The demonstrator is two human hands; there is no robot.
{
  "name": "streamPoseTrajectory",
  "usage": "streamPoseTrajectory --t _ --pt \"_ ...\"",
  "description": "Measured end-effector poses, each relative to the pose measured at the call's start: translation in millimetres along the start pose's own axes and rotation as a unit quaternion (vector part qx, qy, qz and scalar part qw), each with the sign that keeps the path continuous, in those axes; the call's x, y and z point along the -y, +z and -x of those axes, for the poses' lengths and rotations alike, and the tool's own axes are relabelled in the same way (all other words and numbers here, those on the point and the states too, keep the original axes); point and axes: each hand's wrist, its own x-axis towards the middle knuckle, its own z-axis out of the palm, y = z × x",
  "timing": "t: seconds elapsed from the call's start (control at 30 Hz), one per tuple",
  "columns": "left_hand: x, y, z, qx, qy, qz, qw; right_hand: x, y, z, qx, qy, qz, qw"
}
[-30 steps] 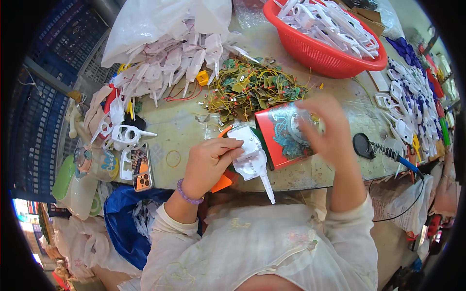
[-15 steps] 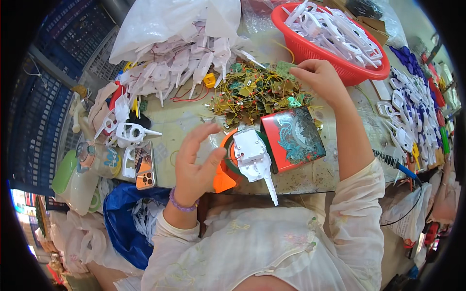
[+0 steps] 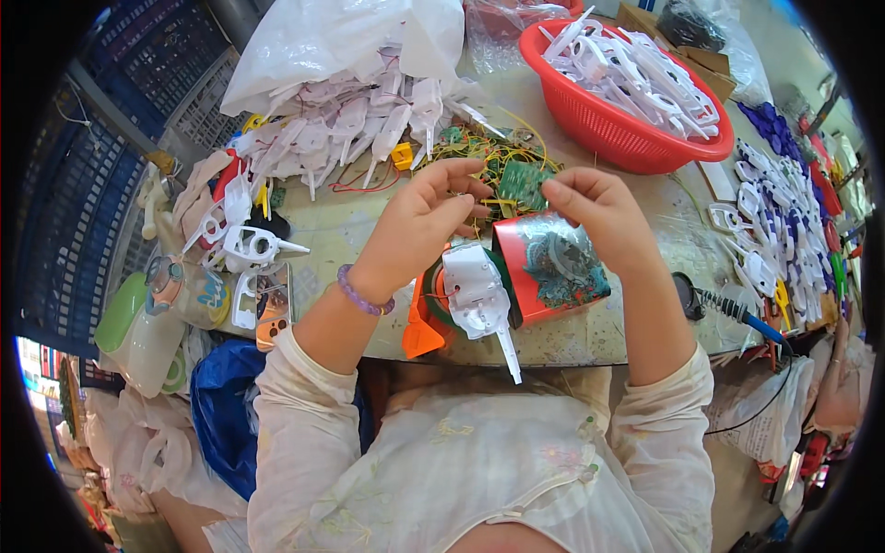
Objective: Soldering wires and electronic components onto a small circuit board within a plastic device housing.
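Note:
Between the thumb and fingers of my right hand [image 3: 595,207] is a small green circuit board [image 3: 524,185] with thin yellow wires near it. My left hand [image 3: 429,217] hovers just left of the board, its fingers bent and apart, with nothing visible in them. Below both hands, a white plastic housing [image 3: 475,290] with a long narrow tip lies on an orange and dark green round holder [image 3: 424,327], its tip pointing toward me. Right beside it stands a red box [image 3: 558,272] with a teal pattern. Behind my hands is a heap of wired circuit boards [image 3: 489,143], partly hidden.
White housings [image 3: 350,129] with red wires spill from a plastic bag [image 3: 341,46] at the back left. A red basket [image 3: 599,124] of white frames stands back right. A soldering iron holder [image 3: 724,304] is at the right edge; a phone [image 3: 274,309] lies left.
My right hand has brought the circuit board from the heap toward me and left. My left hand has moved up and right to meet it.

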Motion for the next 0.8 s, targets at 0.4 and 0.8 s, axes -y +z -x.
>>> streamPoseTrajectory --t 0.4,0.8 --pt "0.8 22.8 2.0 0.061 0.027 -0.029 0.997 -1.5 3.0 30.2 -0.006 -0.058 0.044 0.997" --pt "13.2 23.7 -3.0 0.082 0.052 -0.300 0.949 -3.6 -2.4 39.5 0.029 -0.019 -0.061 0.998"
